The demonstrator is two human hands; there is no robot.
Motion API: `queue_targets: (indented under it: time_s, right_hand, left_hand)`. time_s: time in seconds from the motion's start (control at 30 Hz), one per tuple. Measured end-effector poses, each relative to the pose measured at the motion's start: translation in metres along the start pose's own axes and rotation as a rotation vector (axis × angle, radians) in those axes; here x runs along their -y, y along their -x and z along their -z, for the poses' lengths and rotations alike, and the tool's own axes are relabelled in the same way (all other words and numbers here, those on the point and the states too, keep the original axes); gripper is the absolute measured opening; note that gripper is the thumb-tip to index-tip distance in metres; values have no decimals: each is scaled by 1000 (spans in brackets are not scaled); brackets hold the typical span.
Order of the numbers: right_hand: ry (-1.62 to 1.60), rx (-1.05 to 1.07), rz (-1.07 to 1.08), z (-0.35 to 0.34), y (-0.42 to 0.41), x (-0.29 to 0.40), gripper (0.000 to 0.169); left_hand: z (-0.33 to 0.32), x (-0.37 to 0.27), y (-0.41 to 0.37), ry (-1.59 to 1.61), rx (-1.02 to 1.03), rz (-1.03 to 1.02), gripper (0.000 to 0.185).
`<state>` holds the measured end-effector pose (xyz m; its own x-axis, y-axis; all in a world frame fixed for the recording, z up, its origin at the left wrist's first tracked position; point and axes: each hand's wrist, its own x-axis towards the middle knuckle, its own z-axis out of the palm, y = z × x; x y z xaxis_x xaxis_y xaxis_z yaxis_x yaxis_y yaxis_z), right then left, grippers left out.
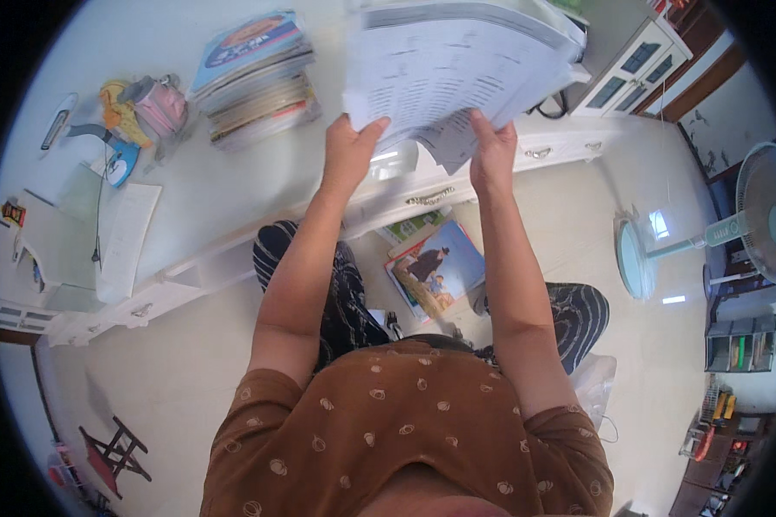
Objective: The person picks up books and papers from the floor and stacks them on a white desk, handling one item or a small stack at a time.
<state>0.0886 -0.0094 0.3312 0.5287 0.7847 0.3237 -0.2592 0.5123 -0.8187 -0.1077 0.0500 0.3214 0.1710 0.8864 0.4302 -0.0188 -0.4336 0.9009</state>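
Both my hands hold up a loose stack of large printed paper sheets (pixel 440 71) in front of me, over the white cabinet. My left hand (pixel 352 145) pinches its lower left corner, thumb on the front. At the lower right, my right hand (pixel 493 152) grips the edge, and a smaller sheet (pixel 454 142) hangs slanted beside it. The print is blurred. To the left of the sheets, a tall pile of books and magazines (pixel 258 77) stands on the cabinet top (pixel 233 184). Picture books (pixel 436 268) lie on the floor between my legs.
A pink pouch (pixel 160 106), a blue toy-like item (pixel 123 165) and a white strip-shaped panel (pixel 129 242) lie on the cabinet's left part. A standing fan (pixel 724 229) is on the right. A folding stool (pixel 113 455) stands at lower left, and a clear plastic bag (pixel 598 388) lies by my right leg.
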Motion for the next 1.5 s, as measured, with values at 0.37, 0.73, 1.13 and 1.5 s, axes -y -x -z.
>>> queue_targets:
  time_s: [0.37,0.73,1.13,1.5]
  right_hand:
    - [258,183,-82,-55,-9,-83,30]
    - [597,461,168,-210,-114,-6,42]
    - [1313,521,-50,-268,-151,-89,62]
    - [723,267,640,-191,-70,-58,36]
  left_hand:
    - [54,63,-8,-38,-300,-10,28]
    - [168,-83,-120,-562,-442,-230,45]
    - [235,-14,-168,-1319,104,176,51]
    - [156,-44,-89,-1121,-486,-630,49]
